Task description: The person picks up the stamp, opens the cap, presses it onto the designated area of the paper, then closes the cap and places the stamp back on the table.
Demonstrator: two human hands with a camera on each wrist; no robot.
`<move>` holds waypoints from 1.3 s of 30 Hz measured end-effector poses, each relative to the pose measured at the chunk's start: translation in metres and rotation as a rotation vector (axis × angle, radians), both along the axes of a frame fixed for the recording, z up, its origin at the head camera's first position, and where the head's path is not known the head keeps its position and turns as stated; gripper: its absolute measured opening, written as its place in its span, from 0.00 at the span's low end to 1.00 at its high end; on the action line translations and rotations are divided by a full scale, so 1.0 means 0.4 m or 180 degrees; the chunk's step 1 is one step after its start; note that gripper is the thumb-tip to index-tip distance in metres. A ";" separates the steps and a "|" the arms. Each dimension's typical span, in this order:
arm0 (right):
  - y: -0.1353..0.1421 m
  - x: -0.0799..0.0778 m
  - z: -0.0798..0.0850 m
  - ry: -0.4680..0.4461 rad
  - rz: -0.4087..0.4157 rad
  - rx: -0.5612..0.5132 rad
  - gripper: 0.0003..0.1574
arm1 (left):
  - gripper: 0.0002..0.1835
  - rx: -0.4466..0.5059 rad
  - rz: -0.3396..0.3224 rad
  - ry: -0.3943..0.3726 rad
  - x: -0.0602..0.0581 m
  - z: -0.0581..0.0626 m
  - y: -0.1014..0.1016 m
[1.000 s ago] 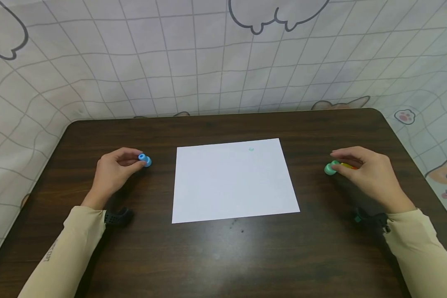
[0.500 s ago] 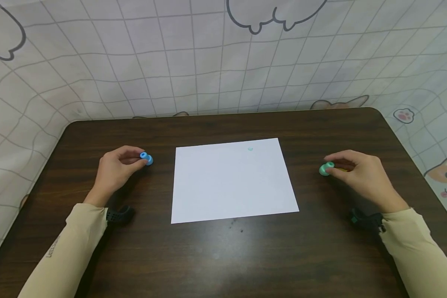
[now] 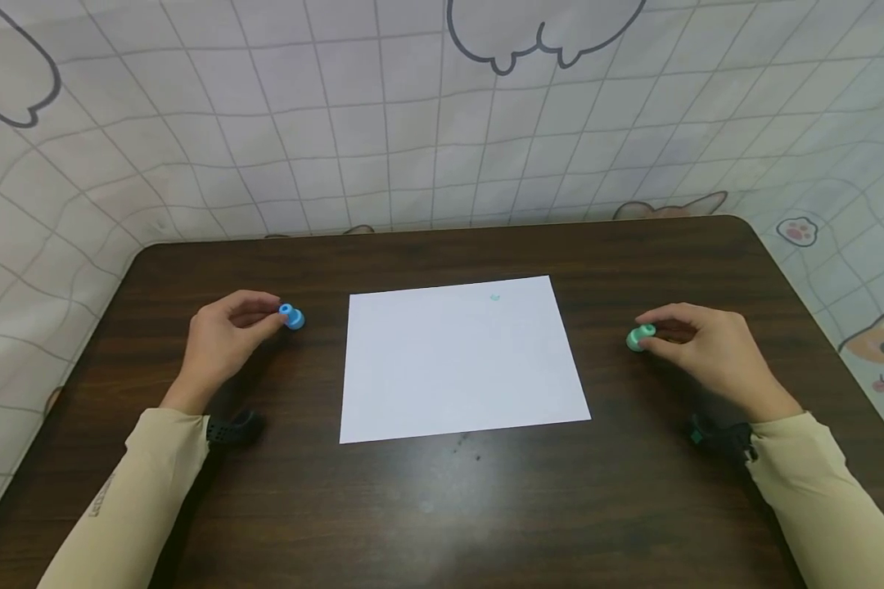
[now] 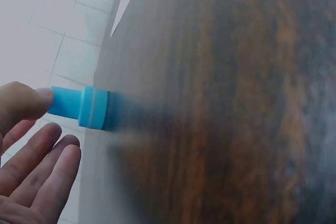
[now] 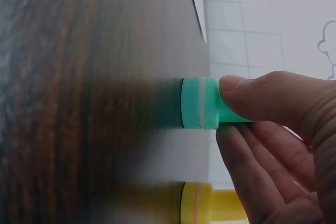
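Observation:
At the table's left side my left hand pinches a small blue stamp with its thumb and a finger. The left wrist view shows this blue stamp with its wide base toward the tabletop, the other fingers apart from it. Right of the paper, my right hand pinches a green stamp by its narrower upper part. A yellow stamp stands close beside the green stamp in the right wrist view; my hand hides it in the head view. Whether either held base touches the table, I cannot tell.
A white sheet of paper lies mid-table between the hands, bearing a small teal mark near its far edge. The dark wooden table has rounded far corners. A gridded cloth hangs behind it.
My right hand has moved slightly left and nearer with the green stamp. Yellow and orange bits seen behind its fingers earlier are now hidden. The left hand has hardly moved.

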State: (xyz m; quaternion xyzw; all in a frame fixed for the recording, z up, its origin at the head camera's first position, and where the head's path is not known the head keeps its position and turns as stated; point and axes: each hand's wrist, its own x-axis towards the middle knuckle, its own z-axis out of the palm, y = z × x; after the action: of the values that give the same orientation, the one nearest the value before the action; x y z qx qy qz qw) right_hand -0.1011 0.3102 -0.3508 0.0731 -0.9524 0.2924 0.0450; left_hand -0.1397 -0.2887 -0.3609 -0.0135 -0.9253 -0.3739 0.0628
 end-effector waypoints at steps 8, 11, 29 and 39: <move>-0.004 0.002 -0.012 0.0136 0.0072 0.0041 0.17 | 0.17 0.0080 0.0152 0.0284 0.015 0.008 -0.005; -0.005 0.003 -0.016 0.0144 0.0092 0.0027 0.17 | 0.15 0.0137 0.0198 0.0413 0.019 0.008 -0.001; -0.012 0.001 -0.039 0.0270 0.0185 0.0174 0.17 | 0.09 0.0695 0.0206 0.0852 0.039 0.015 0.061; -0.031 0.008 -0.023 0.0360 0.0105 -0.0094 0.18 | 0.08 0.0847 -0.0114 0.0883 0.051 0.026 0.136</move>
State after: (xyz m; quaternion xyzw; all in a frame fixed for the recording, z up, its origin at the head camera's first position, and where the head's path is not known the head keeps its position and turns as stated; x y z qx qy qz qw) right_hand -0.0978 0.2976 -0.3601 0.1046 -0.9426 0.3025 0.0949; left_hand -0.1192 -0.2344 -0.3506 -0.0730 -0.8497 -0.4886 0.1843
